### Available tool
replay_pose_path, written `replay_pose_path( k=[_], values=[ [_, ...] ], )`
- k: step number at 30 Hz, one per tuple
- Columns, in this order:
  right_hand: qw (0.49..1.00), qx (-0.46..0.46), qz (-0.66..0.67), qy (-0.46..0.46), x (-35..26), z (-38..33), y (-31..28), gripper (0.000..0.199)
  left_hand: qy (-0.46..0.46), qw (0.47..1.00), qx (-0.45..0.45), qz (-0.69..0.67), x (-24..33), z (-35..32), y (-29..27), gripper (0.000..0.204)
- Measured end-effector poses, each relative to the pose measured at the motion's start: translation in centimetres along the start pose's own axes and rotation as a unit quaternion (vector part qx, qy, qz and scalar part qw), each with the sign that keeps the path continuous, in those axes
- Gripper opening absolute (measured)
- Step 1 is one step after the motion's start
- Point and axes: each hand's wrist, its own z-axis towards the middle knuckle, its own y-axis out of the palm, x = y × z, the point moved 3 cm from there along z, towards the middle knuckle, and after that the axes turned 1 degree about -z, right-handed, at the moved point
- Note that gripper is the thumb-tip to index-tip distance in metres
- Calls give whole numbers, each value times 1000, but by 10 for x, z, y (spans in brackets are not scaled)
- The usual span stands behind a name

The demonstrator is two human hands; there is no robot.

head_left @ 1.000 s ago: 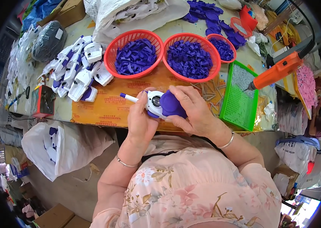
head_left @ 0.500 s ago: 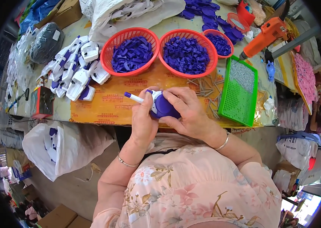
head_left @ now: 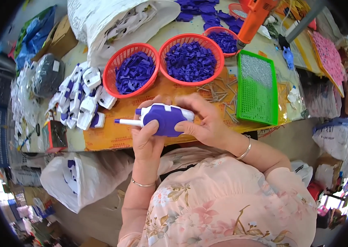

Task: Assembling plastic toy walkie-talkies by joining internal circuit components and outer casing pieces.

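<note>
Between my two hands, above the table's near edge, lies a rounded purple-and-white plastic casing (head_left: 165,119) with a thin, purple-tipped white rod sticking out to the left. My left hand (head_left: 147,133) grips its left end, thumb pressed on the purple face. At the right end, my right hand (head_left: 203,121) pinches it, the thumb on the purple side and the fingers behind. Similar white-and-purple casings (head_left: 85,111) are heaped at the left of the table. Two red baskets hold purple plastic parts: flat strips in the left basket (head_left: 109,85), small pieces in the middle basket (head_left: 221,69).
A green tray (head_left: 274,111) of small metallic pieces stands at the right, beside loose screw-like pieces (head_left: 219,92). Above its far end hangs an orange power screwdriver (head_left: 254,22). A smaller red basket (head_left: 232,53), a white sack (head_left: 87,24) and purple parts lie farther back.
The casing has turned in my hands, showing a long purple side with its rod pointing level left. My hands have shifted on it, and the whole view has moved.
</note>
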Motion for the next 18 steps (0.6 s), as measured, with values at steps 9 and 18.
replay_pose_path(
  k=[9,18],
  values=[
    [983,31,-94,-157,-26,-15,-3,34,-19,997,-13,77,0,-20,-11,68],
    [981,0,-9,-191,-34,-20,-6,37,95,972,-104,186,11,-29,0,57]
  ],
)
